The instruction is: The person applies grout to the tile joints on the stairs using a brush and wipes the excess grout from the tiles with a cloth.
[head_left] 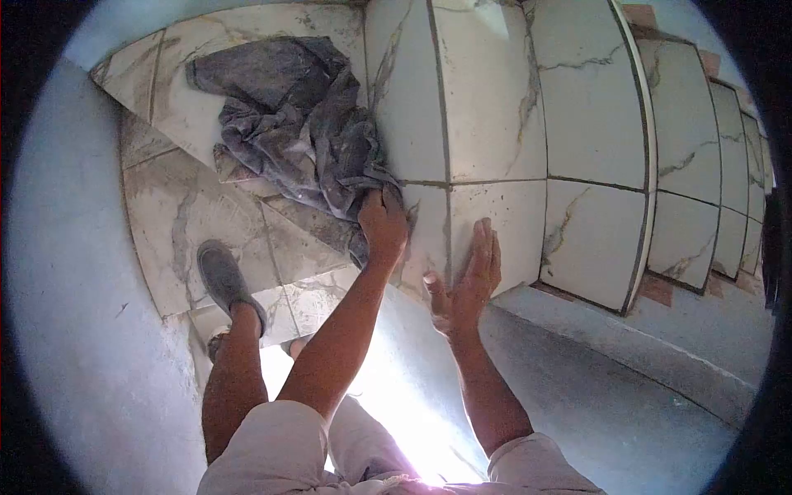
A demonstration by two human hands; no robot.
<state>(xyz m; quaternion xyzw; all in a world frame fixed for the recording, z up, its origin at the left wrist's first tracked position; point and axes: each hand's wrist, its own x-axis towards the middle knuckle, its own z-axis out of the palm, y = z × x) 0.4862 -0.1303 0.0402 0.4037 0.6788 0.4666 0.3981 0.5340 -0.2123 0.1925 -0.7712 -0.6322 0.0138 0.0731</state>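
A crumpled dark grey cloth (301, 124) lies over the dusty tiled landing in the upper left. My left hand (384, 224) is closed on its lower right corner, close against the upright tile of the step. To the right, my right hand (470, 285) is held over the end of the white veined step tile (497, 206). Its fingers are stretched out and the thumb stands apart, with nothing held.
More tiled stairs (681, 157) run off to the right, with a raised ledge (610, 346) along their side. A pale wall (74, 289) rises on the left. My foot in a grey shoe (227, 276) stands on a lower tile. Bright light glares below.
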